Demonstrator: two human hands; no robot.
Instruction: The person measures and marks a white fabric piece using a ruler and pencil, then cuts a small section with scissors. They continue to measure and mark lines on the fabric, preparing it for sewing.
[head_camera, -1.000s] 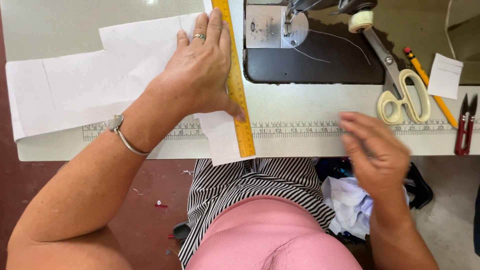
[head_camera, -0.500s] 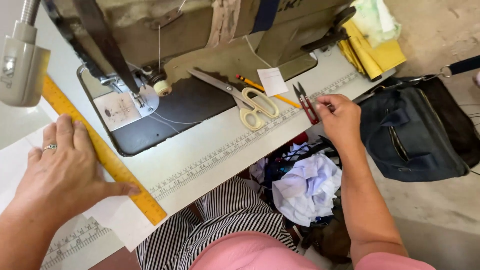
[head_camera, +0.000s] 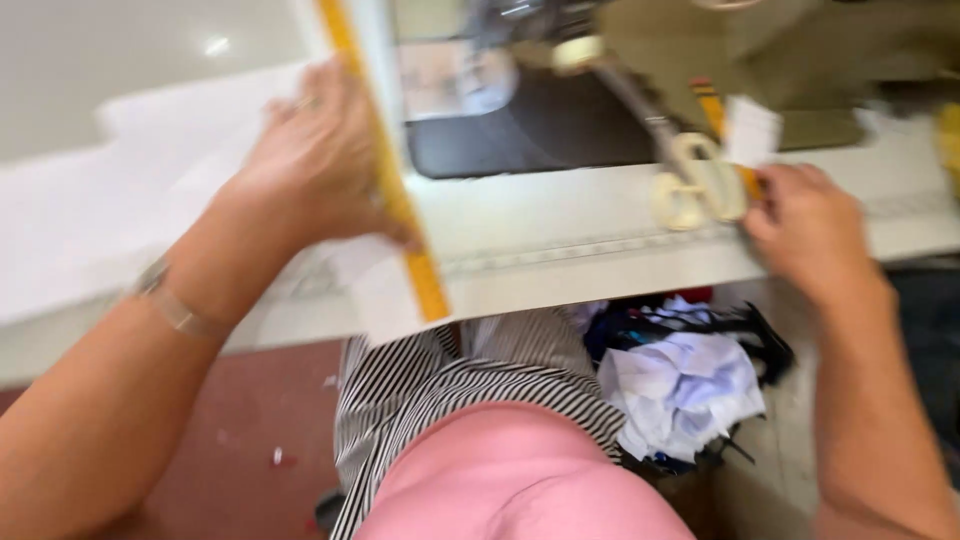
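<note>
The white surface (head_camera: 560, 215) carries a sewing machine (head_camera: 600, 90). Left of the machine, the left hand (head_camera: 320, 165) lies flat, fingers spread, pressing the yellow ruler (head_camera: 400, 200) onto white pattern paper (head_camera: 110, 220); firm, even pressure should stop slipping. Right of it, the right hand (head_camera: 805, 225) curls beside the cream-handled scissors (head_camera: 695, 185); the blur hides its grip.

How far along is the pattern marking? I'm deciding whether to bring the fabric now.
Done: white paper lies on the table with the yellow ruler pinned by the left hand. In hand: the right hand reaches beside the scissors. No cut shows yet.
</note>
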